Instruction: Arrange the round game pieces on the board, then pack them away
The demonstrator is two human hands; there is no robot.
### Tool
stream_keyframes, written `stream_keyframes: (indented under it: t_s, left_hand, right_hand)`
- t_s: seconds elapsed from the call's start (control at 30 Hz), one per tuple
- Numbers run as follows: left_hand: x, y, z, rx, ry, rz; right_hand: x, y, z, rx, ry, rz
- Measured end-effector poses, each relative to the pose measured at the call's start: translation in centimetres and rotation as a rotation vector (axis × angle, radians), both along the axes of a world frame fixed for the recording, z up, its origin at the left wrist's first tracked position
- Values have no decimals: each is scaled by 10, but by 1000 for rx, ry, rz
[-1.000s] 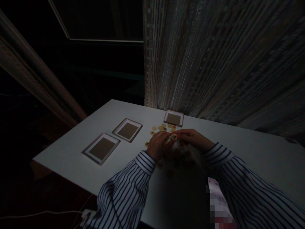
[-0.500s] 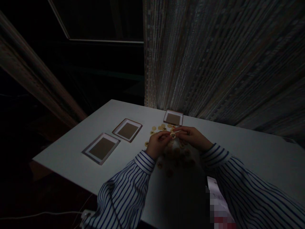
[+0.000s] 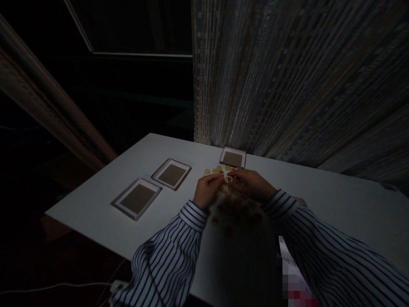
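Note:
My left hand (image 3: pixel 206 190) and my right hand (image 3: pixel 254 184) meet over the table, fingers bent in a pinch. Between their fingertips is a round, pale Chinese chess piece (image 3: pixel 229 179), its dark character turned up toward me. The right fingers curl along its right side; the left fingertips are at its left edge. Just beyond my hands lie several similar pale discs (image 3: pixel 207 172), some blank side up. More pieces (image 3: pixel 228 231) are scattered below my hands, in deep shadow, their markings hard to make out.
On the left of the white table (image 3: pixel 96 204) lie two shallow frame-like trays (image 3: pixel 136 198) (image 3: pixel 171 174) with brown centres. A third tray (image 3: pixel 233 157) sits at the back edge, near a string curtain (image 3: pixel 255 85). A lit screen (image 3: pixel 287 251), partly blurred out, is by my right sleeve.
Both hands, with the piece between them, have shifted slightly left. The character on the piece appears at a different angle. The right wrist is a little lower and further left.

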State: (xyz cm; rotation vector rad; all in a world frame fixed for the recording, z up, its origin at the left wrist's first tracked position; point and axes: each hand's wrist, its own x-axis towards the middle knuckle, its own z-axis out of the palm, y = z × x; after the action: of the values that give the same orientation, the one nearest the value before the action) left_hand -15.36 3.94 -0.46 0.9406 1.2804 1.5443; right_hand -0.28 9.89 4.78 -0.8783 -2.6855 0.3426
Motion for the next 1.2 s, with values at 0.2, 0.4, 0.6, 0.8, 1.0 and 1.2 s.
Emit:
stream_keyframes:
  t_s: [0.2,0.4,0.6,0.8,1.0,1.2]
  left_hand:
    - [-13,2,2,23,103,180]
    - [-22,2,2,24,292,276]
    - [-26,2,1,-4,436,309]
    - [-27,1,0,-27,510,284]
    - [-27,-1,2,-14,547,280]
    - [-25,-1,1,-5,587,287]
  right_hand:
    - [-5,15,-4,-1,-243,-187]
    - [-13,28,-18,101,-411,-150]
    - [-19,37,-25,91,-473,-87]
    - [-21,38,-23,86,-495,-62]
    - [-11,33,-19,59,-462,-26]
    - [-3,21,-14,28,-540,47]
